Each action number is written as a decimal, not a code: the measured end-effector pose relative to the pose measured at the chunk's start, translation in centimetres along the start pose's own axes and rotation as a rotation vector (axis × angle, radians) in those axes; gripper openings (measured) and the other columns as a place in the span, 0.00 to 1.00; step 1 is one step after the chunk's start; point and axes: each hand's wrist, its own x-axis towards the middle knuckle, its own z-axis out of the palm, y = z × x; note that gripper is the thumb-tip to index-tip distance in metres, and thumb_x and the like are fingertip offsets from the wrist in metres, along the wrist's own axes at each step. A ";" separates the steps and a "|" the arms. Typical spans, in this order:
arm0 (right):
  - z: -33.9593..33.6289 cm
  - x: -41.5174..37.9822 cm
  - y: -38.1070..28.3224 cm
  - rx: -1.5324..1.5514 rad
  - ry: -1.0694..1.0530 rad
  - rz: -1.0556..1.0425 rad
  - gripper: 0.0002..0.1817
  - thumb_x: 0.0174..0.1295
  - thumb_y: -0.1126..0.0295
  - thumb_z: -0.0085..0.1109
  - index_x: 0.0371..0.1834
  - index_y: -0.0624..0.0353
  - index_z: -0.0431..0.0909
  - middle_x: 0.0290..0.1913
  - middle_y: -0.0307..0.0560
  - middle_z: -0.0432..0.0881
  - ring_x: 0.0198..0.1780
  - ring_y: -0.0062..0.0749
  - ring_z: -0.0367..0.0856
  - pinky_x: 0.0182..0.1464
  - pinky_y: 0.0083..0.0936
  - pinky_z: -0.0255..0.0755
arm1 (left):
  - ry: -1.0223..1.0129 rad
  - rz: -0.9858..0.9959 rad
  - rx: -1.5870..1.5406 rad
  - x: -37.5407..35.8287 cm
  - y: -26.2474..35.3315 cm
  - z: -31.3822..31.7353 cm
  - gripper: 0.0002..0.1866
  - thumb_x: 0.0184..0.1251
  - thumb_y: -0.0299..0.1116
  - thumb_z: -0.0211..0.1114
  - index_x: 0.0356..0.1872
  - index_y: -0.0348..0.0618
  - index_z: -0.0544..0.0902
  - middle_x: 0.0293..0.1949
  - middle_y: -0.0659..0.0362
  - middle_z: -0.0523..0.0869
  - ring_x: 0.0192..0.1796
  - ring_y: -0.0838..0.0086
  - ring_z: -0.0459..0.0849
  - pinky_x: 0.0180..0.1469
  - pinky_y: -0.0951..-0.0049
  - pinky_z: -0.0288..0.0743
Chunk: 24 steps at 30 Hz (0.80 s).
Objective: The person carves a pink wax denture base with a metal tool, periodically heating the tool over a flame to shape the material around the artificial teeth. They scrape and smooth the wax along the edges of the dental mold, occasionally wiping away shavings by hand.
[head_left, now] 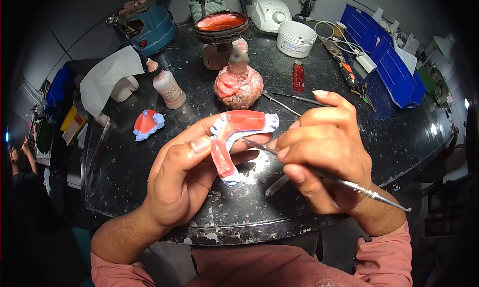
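Note:
My left hand (pixel 174 177) holds a curved dental arch piece (pixel 244 121), pinched between thumb and fingers above the bench. Red wax covers its two visible stretches, and a ragged pale-blue material edges it. A slim metal double-ended wax carver (pixel 369 192) lies in the closed fingers of my right hand (pixel 329 147). Its working tip reaches the inner side of the arch, and the small rounded far end sticks out past my wrist. To the left on the bench rests a smaller red and pale-blue piece (pixel 148 123).
Behind the hands stands a wax-crusted burner (pixel 238 87), near a raised pan of red wax (pixel 219 22). A bottle (pixel 169 90), a red lighter (pixel 298 77), a white tub (pixel 297 40) and several metal tools surround them. Blue trays (pixel 394 67) stand right; a blue machine (pixel 149 27) is back left.

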 end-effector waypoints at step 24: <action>-1.3 -0.2 0.1 0.243 -0.058 -0.023 0.16 0.75 0.52 0.50 0.33 0.46 0.78 0.41 0.37 0.87 0.46 0.33 0.80 0.64 0.45 0.67 | -0.143 -0.070 -0.283 0.5 0.0 -1.8 0.36 0.66 0.37 0.50 0.72 0.23 0.57 0.58 0.34 0.79 0.58 0.47 0.83 0.62 0.52 0.79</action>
